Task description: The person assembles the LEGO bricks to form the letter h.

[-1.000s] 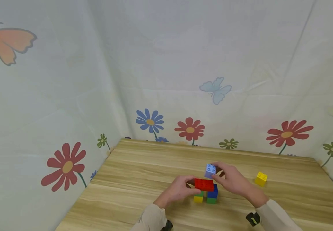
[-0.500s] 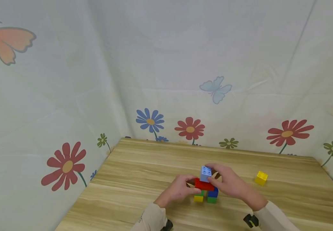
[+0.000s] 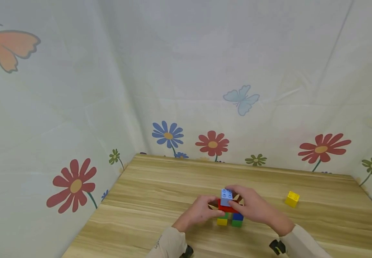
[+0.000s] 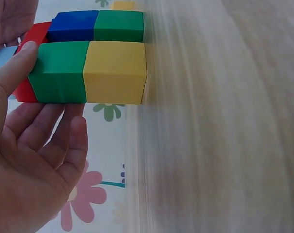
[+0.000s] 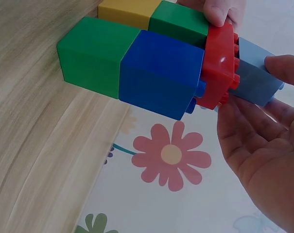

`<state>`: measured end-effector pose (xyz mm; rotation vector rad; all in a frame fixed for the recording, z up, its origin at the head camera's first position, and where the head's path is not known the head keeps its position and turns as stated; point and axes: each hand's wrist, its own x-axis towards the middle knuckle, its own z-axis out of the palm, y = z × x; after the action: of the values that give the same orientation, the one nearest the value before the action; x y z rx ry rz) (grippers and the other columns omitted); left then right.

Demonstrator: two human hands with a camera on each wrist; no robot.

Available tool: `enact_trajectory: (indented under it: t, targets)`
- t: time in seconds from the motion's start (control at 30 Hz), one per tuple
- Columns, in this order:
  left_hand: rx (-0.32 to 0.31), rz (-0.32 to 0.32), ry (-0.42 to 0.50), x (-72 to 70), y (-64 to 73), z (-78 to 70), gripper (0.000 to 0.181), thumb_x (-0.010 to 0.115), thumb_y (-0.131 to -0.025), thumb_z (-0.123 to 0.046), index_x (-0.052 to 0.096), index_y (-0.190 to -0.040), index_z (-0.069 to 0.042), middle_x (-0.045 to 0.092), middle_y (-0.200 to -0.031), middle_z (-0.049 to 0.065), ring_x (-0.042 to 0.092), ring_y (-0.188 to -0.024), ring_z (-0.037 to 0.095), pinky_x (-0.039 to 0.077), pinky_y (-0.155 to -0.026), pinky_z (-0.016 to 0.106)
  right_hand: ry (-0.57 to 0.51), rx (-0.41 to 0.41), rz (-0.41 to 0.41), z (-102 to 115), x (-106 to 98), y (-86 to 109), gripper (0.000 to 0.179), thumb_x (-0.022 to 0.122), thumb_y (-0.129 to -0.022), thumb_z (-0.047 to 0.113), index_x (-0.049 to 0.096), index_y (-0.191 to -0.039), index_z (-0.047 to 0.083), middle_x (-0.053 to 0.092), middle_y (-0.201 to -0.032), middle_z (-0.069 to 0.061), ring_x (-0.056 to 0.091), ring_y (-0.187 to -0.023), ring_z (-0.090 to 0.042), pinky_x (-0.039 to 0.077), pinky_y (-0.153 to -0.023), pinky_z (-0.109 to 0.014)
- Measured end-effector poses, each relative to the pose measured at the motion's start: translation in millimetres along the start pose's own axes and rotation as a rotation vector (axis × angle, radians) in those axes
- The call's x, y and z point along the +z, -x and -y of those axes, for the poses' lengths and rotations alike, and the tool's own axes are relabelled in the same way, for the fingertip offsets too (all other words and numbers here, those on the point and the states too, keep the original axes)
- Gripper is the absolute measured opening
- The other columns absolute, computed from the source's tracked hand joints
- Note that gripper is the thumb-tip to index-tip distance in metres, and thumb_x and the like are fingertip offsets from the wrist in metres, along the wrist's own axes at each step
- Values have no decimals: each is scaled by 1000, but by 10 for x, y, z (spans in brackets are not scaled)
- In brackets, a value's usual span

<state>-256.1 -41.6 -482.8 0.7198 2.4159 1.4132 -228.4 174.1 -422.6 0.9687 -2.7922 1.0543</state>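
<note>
A small block structure stands on the wooden table. In the left wrist view a green brick point(image 4: 59, 73) sits on a yellow brick point(image 4: 115, 73). Beside that, in the right wrist view, a dark blue brick point(image 5: 161, 73) tops another green brick point(image 5: 98, 58). A long red brick point(image 5: 218, 63) bridges both columns. My left hand point(image 3: 200, 211) grips the red brick's left end, thumb in front and fingers behind. My right hand point(image 3: 253, 206) pinches a light blue brick point(image 3: 226, 197) over the red brick's studs; whether it is fully seated I cannot tell.
A loose yellow brick point(image 3: 292, 199) lies on the table point(image 3: 160, 186) to the right of the structure. A cloth backdrop point(image 3: 186, 71) printed with flowers and butterflies rises behind the table and along its left and right sides.
My right hand has brought the light blue brick left and down, from above the structure's right side onto the red brick's top. My left hand keeps its hold nearly unmoved.
</note>
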Motion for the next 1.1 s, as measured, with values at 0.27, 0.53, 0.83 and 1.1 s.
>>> enact_trajectory:
  t: [0.27, 0.53, 0.83, 1.1]
  targets:
    - [-11, 2, -4, 0, 5, 3, 27, 74, -82, -30, 69, -107, -21, 65, -96, -14, 57, -88, 4, 48, -79, 24, 19, -15, 9, -6, 6, -5, 44, 63, -92, 27, 52, -129, 4, 59, -110, 2, 56, -89, -12, 51, -74, -24]
    - [-26, 4, -9, 0, 8, -1, 28, 74, -82, -31, 70, -108, -22, 64, -96, -14, 57, -88, 4, 47, -79, 24, 33, -24, 5, -15, 33, -8, 47, 71, -87, 21, 53, -128, 7, 58, -110, 7, 55, -90, -10, 50, -76, -23]
    - [-16, 3, 1, 1, -5, 11, 28, 73, -83, -30, 69, -110, -24, 64, -96, -15, 57, -89, 3, 48, -79, 24, 44, -46, -1, -5, 57, 3, 48, 74, -83, 17, 53, -126, 9, 58, -110, 7, 55, -91, -11, 50, -78, -23]
    - [-5, 7, -6, 6, -13, 19, 28, 74, -83, -29, 69, -110, -22, 65, -95, -15, 57, -88, 3, 48, -78, 23, 55, -45, 2, 1, 66, -5, 50, 71, -86, 18, 52, -130, 7, 58, -116, 2, 55, -92, -12, 50, -79, -23]
